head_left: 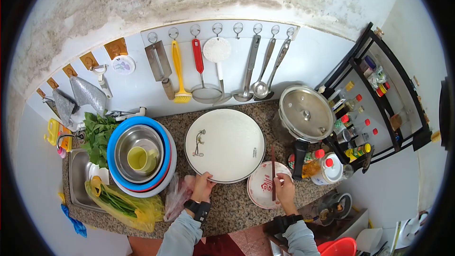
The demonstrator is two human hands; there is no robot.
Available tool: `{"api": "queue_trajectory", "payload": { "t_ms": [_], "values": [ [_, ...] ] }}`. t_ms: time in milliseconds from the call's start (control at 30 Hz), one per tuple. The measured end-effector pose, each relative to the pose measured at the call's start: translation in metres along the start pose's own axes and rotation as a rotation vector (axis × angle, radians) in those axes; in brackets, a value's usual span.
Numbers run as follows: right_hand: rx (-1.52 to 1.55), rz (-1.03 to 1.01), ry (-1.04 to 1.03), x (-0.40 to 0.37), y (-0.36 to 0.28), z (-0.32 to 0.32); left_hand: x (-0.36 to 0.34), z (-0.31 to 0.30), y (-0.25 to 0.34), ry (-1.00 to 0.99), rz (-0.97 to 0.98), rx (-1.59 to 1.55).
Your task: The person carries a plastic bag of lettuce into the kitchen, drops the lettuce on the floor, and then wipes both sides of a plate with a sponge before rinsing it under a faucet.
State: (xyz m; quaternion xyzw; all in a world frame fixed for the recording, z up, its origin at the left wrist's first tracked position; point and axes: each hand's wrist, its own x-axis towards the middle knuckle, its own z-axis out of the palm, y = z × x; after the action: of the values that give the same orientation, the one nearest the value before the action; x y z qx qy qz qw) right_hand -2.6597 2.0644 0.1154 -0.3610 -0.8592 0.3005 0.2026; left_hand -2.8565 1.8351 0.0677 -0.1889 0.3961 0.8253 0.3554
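A large white plate (225,142) with a dark rim and a small painted design lies on the granite counter. My left hand (203,187) grips its near-left edge, thumb on the rim and the other fingers partly hidden. To the right sits a smaller white plate (258,187) with red markings and a red edge. Dark reddish chopsticks (273,161) lie across this plate, pointing away from me. My right hand (285,189) is closed at the chopsticks, over the small plate's right side. A crumpled clear plastic bag (176,196) lies beside my left wrist.
Left of the large plate, nested basins (118,149) hold a steel bowl and a yellow-green cup (142,160). Leafy greens (97,137) and a yellow bag (128,208) adjoin the sink (76,180). A lidded pressure cooker (305,111) and several bottles stand right. Utensils hang behind.
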Motion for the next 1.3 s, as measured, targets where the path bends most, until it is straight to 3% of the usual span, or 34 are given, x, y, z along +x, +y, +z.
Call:
{"api": "queue_trajectory", "payload": {
  "t_ms": [100,267,367,433,500,533,633,667,733,800,900,967,1300],
  "values": [
    [0.107,-0.018,0.004,0.007,-0.006,0.002,0.004,-0.021,-0.008,-0.042,0.019,0.008],
    [0.381,0.200,-0.098,0.025,-0.006,0.018,-0.022,-0.014,0.001,-0.008,0.019,0.015],
    [0.434,0.142,-0.069,0.035,-0.006,0.031,-0.034,-0.011,0.005,-0.020,0.001,0.009],
    [0.497,0.248,-0.157,0.041,-0.023,0.025,-0.044,-0.007,0.007,-0.047,-0.005,0.000],
    [0.838,0.592,-0.249,0.043,-0.057,0.012,-0.054,-0.002,0.009,0.003,0.019,0.003],
    [0.913,0.624,-0.306,0.046,-0.051,0.016,-0.061,0.002,0.013,0.008,0.030,-0.003],
    [1.133,0.550,-0.353,0.048,-0.049,0.027,-0.078,0.010,0.023,-0.018,0.064,0.002],
    [1.007,0.526,-0.325,0.046,-0.055,0.026,-0.082,0.009,0.026,-0.046,0.037,0.051],
    [1.045,0.497,-0.261,0.037,-0.050,0.028,-0.090,0.003,0.033,-0.054,0.032,0.088],
    [1.084,0.480,-0.216,0.026,-0.077,0.005,-0.097,-0.002,0.036,-0.123,-0.061,0.109],
    [1.056,0.396,-0.139,0.017,-0.089,-0.010,-0.113,0.001,0.037,-0.160,-0.043,0.017],
    [1.087,0.418,-0.144,0.006,-0.127,-0.031,-0.128,0.003,0.044,-0.154,-0.002,0.005],
    [1.143,0.282,-0.198,-0.053,-0.204,-0.037,-0.226,-0.024,0.117,-0.191,0.109,-0.007]
  ]
}}
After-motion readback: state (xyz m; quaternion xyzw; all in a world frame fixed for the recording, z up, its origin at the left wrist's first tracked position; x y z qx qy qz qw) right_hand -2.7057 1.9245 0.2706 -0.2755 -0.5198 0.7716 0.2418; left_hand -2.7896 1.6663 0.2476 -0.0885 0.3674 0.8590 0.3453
